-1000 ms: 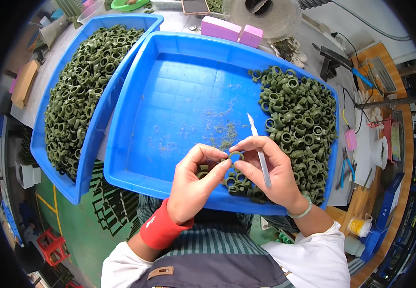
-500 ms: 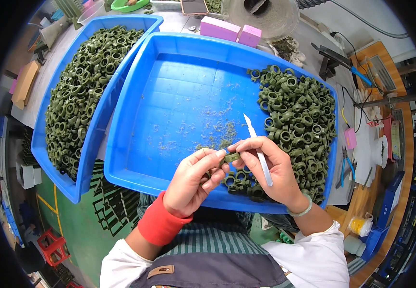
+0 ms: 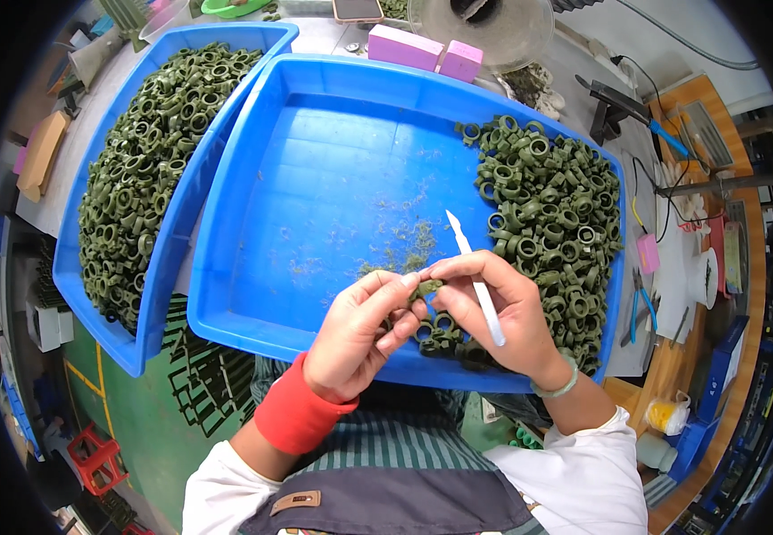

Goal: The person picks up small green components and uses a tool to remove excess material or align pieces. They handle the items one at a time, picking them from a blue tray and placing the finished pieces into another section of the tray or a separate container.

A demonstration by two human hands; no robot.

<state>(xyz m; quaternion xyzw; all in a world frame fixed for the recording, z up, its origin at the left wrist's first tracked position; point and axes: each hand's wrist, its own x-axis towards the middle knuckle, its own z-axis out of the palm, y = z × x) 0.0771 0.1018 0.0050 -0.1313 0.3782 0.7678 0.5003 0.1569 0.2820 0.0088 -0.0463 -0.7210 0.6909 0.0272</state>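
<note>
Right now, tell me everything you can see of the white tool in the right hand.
The white tool is a slim, flat stick that looks like plastic, tapering to a pointed blade-like tip that aims up and away over the blue tray. It lies slanted across the right hand, pinned between thumb and fingers near its middle, its blunt lower end jutting past the palm. The tip is free, touching nothing. Just beside it, both hands pinch a small green ring part; the left hand does not touch the tool.

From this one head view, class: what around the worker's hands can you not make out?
- Green ring between both hands: fingertips cover most of it.
- Scraper tool in the right hand: its lower end is hidden by the palm.
- Left hand: palm faces away.
- Left tray: top edge cut off.
</note>
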